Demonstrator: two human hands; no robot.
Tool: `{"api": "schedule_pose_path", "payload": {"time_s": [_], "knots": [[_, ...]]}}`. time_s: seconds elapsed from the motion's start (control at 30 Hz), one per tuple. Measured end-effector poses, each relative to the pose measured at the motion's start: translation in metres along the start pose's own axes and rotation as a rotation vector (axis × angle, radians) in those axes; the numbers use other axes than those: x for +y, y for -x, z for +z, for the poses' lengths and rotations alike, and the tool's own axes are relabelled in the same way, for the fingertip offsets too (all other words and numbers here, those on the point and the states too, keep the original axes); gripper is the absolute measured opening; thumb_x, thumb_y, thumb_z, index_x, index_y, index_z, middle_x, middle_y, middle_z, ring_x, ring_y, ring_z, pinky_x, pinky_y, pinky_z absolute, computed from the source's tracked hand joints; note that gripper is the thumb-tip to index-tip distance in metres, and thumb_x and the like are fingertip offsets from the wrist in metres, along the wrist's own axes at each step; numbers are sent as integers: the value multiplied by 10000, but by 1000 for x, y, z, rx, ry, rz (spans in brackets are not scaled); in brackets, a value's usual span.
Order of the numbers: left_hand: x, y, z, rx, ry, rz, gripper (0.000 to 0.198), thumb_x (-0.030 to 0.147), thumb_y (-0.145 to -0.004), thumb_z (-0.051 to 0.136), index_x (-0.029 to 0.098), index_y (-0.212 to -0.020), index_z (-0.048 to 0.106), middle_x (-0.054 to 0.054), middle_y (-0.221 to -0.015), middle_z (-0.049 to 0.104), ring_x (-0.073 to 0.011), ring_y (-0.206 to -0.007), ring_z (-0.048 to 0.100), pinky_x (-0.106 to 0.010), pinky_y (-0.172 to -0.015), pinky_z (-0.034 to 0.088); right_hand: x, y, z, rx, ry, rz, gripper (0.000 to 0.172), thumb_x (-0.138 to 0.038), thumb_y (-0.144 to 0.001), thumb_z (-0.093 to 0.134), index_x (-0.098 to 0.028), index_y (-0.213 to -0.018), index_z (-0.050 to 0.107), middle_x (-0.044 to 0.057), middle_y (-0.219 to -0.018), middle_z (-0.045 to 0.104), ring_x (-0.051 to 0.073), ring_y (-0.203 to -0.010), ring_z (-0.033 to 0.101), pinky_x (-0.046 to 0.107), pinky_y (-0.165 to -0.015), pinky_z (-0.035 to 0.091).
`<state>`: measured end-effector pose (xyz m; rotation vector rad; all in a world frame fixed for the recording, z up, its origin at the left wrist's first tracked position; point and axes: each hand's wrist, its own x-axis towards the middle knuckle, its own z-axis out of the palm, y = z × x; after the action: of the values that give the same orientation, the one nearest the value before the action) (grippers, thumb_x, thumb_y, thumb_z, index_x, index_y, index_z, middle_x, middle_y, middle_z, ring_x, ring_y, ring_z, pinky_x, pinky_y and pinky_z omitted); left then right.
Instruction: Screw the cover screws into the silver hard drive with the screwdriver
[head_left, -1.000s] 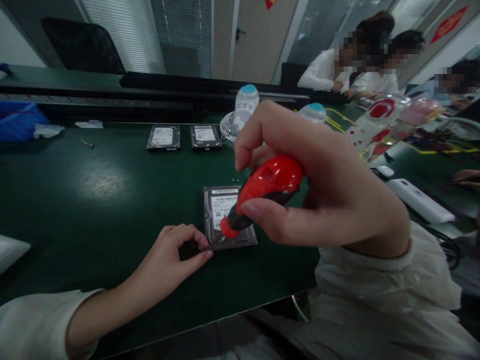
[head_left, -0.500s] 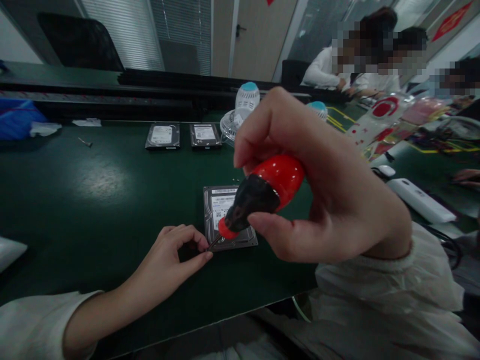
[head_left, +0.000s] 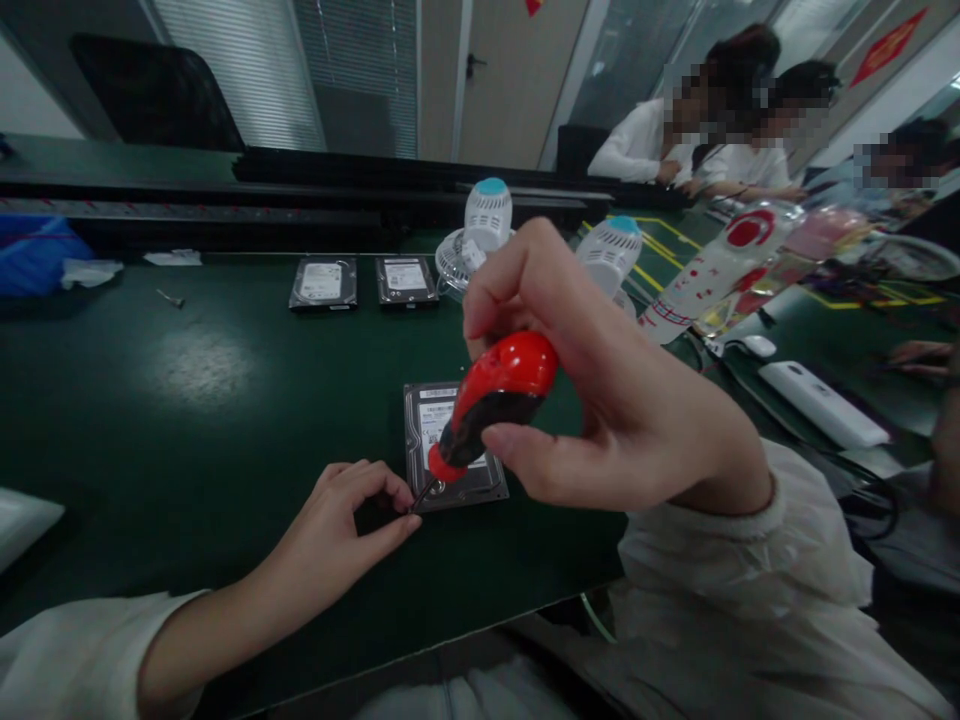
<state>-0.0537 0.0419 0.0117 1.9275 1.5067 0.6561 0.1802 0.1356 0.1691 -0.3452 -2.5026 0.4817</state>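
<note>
My right hand (head_left: 600, 390) is wrapped round the red and black handle of a screwdriver (head_left: 491, 400). The tool slants down to the left, and its thin tip meets the near left corner of a hard drive (head_left: 450, 450) lying flat on the green table (head_left: 187, 400). My left hand (head_left: 349, 520) rests on the table beside that corner, thumb and forefinger pinched together right at the tip. What the pinch holds is too small to make out.
Two more hard drives (head_left: 324, 282) (head_left: 406, 279) lie side by side farther back. Small white fans with blue caps (head_left: 487, 215) stand behind them. A clear bottle with red print (head_left: 712, 270), a white mouse (head_left: 757, 345) and a flat white device (head_left: 821, 405) lie at right. Other people sit at the far right.
My right hand has turned the screwdriver handle, so its red and black sides swapped places, and it sits slightly lower. The left hand kept its pinch at the drive's corner.
</note>
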Motion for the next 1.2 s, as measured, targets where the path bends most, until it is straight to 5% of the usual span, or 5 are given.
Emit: {"api": "schedule_pose_path", "payload": {"time_s": [0.2, 0.33, 0.57, 0.7, 1.2], "knots": [[4, 0, -2, -17, 19, -9, 126, 368, -899, 660, 247, -867, 672, 13, -890, 719, -228, -884, 635, -397, -888, 425, -1, -4, -1, 29, 22, 40, 301, -323, -917, 674, -147, -1041, 463, -47, -938, 447, 13, -660, 367, 213, -600, 339], [6, 0, -3, -21, 23, -5, 130, 363, -896, 665, 243, -847, 669, 17, -880, 721, -221, -865, 636, -395, -885, 422, 1, -3, -2, -22, -63, 18, 308, -205, -851, 629, -142, -1105, 467, -6, -1058, 476, 47, -770, 438, 219, -626, 399], [2, 0, -3, -6, 17, -9, 141, 388, -890, 673, 250, -857, 678, 11, -896, 732, -234, -877, 644, -390, -868, 441, 4, -4, -2, 66, 11, -12, 322, -350, -924, 702, -119, -1072, 533, -25, -1011, 529, 56, -822, 468, 217, -698, 453], [1, -1, -2, -7, 20, -5, 170, 417, -889, 670, 253, -846, 675, 9, -880, 728, -243, -868, 647, -393, -860, 442, 3, -4, -3, -55, 34, -64, 221, -237, -991, 574, -99, -1153, 514, 12, -1075, 563, 71, -872, 496, 248, -803, 480], [4, -1, -2, -7, 12, 10, 155, 389, -891, 650, 248, -831, 670, 7, -860, 724, -232, -849, 644, -390, -853, 440, 6, -6, 2, 11, 141, -21, 293, -387, -949, 647, -148, -1061, 519, -86, -764, 450, 32, -602, 344, 217, -613, 305]]}}
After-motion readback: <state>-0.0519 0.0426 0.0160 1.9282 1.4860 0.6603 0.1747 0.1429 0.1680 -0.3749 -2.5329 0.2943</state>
